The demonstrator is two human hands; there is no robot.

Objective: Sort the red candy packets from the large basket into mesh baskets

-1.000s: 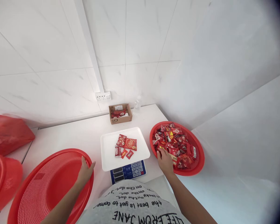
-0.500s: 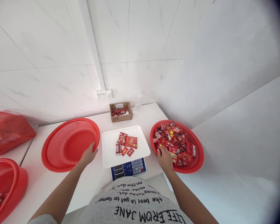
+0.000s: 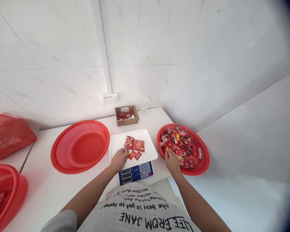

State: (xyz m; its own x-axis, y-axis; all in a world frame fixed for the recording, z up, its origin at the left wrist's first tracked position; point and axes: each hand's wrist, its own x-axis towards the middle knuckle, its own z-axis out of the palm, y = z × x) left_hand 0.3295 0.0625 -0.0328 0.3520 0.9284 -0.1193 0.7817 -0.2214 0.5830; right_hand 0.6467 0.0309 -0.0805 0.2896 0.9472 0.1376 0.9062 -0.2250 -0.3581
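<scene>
A white tray (image 3: pixel 149 137) sits on top of a blue digital scale (image 3: pixel 135 174) in front of me. Several red snack packets (image 3: pixel 138 145) lie in the middle of the tray. My left hand (image 3: pixel 119 159) reaches over the tray's left side, its fingers closed on a small red packet (image 3: pixel 126 149) that they partly cover. On the right, a red basket (image 3: pixel 206 164) is heaped with wrapped candies (image 3: pixel 180 145). My right hand (image 3: pixel 172 162) is curled over its near-left rim, with fingertips beside the candies; the grip is partly hidden.
An empty red basket (image 3: pixel 56 161) stands left of the tray. Behind the tray is a cardboard box (image 3: pixel 127 121) with red packets, beside a clear plastic bottle (image 3: pixel 143 107). Another red basket (image 3: pixel 19 187) and a red plastic bag (image 3: pixel 11 137) are at far left.
My left hand has left the empty basket's rim and moved right onto the packet on the tray. That basket has shifted right, against the tray. My right hand stays at its rim.
</scene>
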